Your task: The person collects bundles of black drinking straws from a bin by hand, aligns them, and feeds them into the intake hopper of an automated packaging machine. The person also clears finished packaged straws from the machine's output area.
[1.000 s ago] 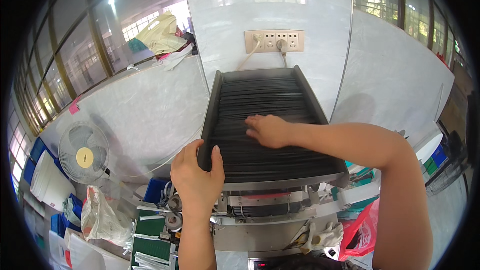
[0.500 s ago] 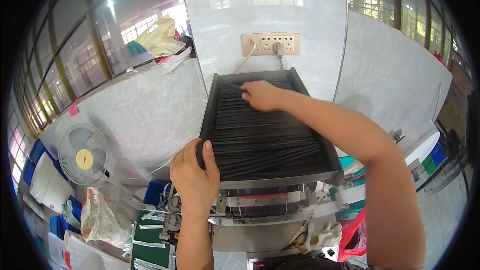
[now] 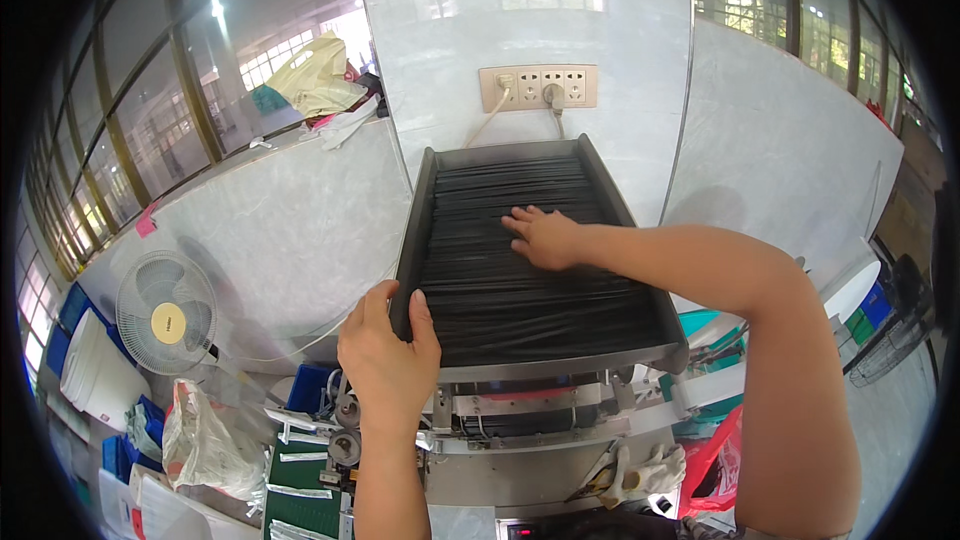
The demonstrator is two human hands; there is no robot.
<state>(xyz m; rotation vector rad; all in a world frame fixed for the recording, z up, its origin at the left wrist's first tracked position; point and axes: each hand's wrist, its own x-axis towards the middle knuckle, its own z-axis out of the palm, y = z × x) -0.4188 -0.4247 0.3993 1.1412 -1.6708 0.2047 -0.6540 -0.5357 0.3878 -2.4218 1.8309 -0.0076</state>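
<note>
A dark grey metal tray (image 3: 550, 368) stands in front of me, sloping up towards the wall. Long thin black rods (image 3: 500, 290), which look like drinking straws, lie crosswise all over its bed. My left hand (image 3: 388, 355) is closed over the tray's near left edge, thumb on the inner side and fingers outside. Over the middle of the rods, my right hand (image 3: 545, 238) lies palm down with its fingers apart, touching the top layer and holding nothing.
Below the tray is a machine with rollers (image 3: 345, 443) and a green belt (image 3: 292, 485) carrying white strips. White gloves (image 3: 650, 475) and a red plastic bag (image 3: 718, 470) lie at lower right. A fan (image 3: 168, 310) stands left; a socket panel (image 3: 538, 87) is on the wall.
My right hand has moved from the tray's far end towards me and slightly right, its fingers now spread. The near rods, slanted before, lie more level. My left hand has stayed on the edge.
</note>
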